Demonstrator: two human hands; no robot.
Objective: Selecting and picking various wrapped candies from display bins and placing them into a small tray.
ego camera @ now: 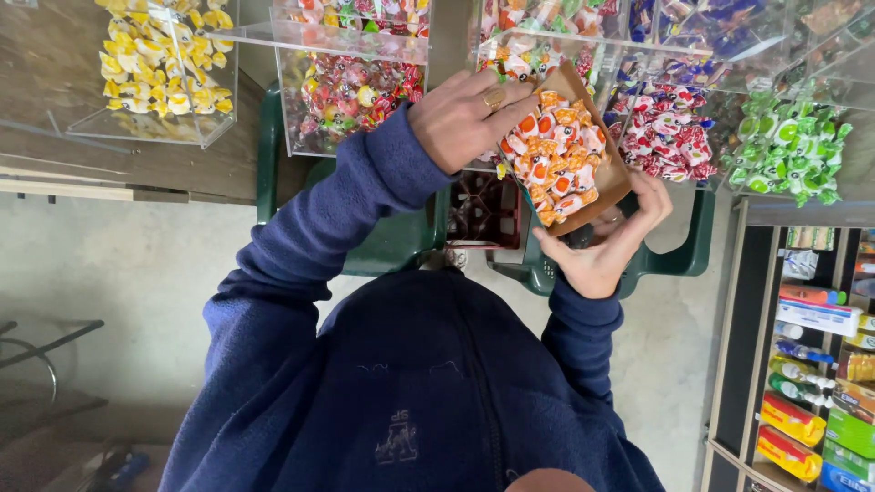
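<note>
Below candy bins: right hand [606,241] grips cardboard tray [597,150] (underside hidden); left hand [465,118] pinches candies [556,155].

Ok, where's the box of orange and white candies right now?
In the head view, the brown cardboard box of orange and white candies sits centre-right, held between the left hand and right hand, before the clear candy bins.

Hiding most of the right hand [609,244] under the brown paper tray [597,155] of orange sweets [554,155]. Cutting off the yellow sweet box [164,68] at the top edge. Cutting off the shelf packets [825,401] at the right edge, too small for reading.
</note>
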